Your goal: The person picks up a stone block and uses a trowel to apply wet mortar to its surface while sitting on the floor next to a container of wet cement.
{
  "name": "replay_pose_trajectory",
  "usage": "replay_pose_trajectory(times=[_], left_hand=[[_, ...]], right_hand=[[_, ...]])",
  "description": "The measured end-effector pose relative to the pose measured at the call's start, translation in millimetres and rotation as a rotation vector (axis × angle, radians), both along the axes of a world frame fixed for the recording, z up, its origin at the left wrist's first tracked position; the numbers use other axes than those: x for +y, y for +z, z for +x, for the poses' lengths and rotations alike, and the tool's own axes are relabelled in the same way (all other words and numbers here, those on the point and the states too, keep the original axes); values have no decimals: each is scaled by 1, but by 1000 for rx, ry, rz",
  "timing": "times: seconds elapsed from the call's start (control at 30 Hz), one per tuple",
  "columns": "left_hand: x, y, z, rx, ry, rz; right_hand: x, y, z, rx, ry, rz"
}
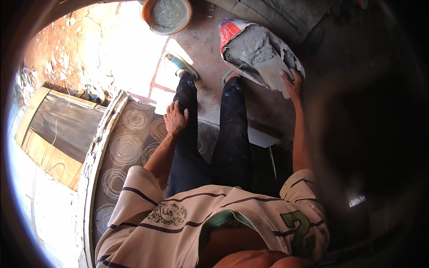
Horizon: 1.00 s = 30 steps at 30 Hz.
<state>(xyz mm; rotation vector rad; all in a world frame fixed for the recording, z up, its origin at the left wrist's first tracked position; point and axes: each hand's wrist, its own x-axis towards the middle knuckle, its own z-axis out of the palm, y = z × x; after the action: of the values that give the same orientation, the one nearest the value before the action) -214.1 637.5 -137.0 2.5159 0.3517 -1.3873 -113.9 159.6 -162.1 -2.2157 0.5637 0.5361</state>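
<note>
My right hand (292,85) grips the edge of a flat grey piece (271,71), thumb on top. That piece lies over the near side of a torn bag (234,30), and I cannot tell whether it is a separate board or part of the bag. Grey cement-like powder (252,44) fills the bag's opening. My left hand (176,118) rests on my left knee, fingers apart and holding nothing. The bag lies on the floor beyond my right foot.
A round orange-brown tub (145,18) of greyish liquid stands at the far side. Left of my legs are a circle-patterned surface (127,149), a worn white frame edge (100,149) and wooden boards (67,120). Sunlit rubble (58,58) covers the far-left ground.
</note>
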Motion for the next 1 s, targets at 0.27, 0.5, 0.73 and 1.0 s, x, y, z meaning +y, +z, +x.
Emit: replay_pose_trajectory(times=[0.27,0.5,0.73,1.0], left_hand=[[8,-4,3,-29,5,-28],[11,-4,10,-28,20,-48],[22,-1,11,-16,82,-62],[40,0,12,-49,158,-98]], right_hand=[[-8,28,-8,-3,-10,-56],[21,77,0,20,-30,-102],[87,128,24,-17,-32,-48],[182,119,56,66,-155,223]])
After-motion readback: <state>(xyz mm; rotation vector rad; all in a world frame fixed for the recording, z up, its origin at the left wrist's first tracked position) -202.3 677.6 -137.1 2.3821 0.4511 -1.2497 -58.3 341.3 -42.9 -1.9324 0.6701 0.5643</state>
